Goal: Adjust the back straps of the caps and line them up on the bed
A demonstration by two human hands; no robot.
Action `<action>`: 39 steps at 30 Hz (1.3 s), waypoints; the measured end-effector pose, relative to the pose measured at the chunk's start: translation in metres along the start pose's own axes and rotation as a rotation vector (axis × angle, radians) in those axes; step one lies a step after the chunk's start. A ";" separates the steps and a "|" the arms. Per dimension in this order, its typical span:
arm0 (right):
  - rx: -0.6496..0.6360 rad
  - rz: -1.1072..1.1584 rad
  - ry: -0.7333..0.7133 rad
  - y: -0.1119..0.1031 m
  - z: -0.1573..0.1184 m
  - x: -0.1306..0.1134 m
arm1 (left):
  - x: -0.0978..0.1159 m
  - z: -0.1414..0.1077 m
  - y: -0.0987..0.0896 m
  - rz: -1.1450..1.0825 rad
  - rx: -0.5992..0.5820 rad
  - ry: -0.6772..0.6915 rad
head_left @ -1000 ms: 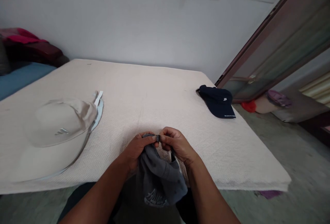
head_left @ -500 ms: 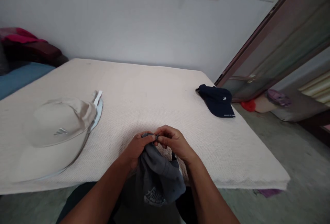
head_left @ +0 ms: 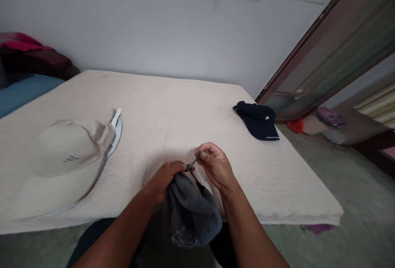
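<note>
Gray cap (head_left: 195,208) at six o'clock! Left hand (head_left: 163,181) pinches its back band, right hand (head_left: 217,168) pinches the slim strap (head_left: 194,162); a narrow grip, so twisting could slip it. No container I can make out; beige cap (head_left: 69,142) overlaps pale-blue cap (head_left: 117,135) at nine.

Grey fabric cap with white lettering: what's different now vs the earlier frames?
The right hand has moved right and slightly up, away from the left hand; it now pinches the thin grey strap, drawn out between the hands. Unchanged: left hand's grip on the grey fabric cap, the beige fabric cap and the navy fabric cap.
</note>
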State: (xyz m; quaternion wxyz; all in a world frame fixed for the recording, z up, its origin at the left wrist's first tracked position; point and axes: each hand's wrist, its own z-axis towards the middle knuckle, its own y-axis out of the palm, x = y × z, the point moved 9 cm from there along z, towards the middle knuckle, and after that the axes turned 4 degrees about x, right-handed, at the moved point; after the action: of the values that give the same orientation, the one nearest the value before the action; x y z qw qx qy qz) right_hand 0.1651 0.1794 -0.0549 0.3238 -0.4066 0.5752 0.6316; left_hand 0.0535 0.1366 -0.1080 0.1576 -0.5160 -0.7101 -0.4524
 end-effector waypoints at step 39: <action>-0.225 -0.553 0.096 0.009 -0.006 0.020 | 0.014 -0.003 -0.006 0.275 0.074 0.200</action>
State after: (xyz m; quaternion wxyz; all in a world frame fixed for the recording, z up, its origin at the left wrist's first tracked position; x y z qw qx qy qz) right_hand 0.1488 0.1710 -0.0681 0.4088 -0.6107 0.3838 0.5591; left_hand 0.0415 0.1420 -0.0996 0.3069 -0.5545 -0.6297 -0.4492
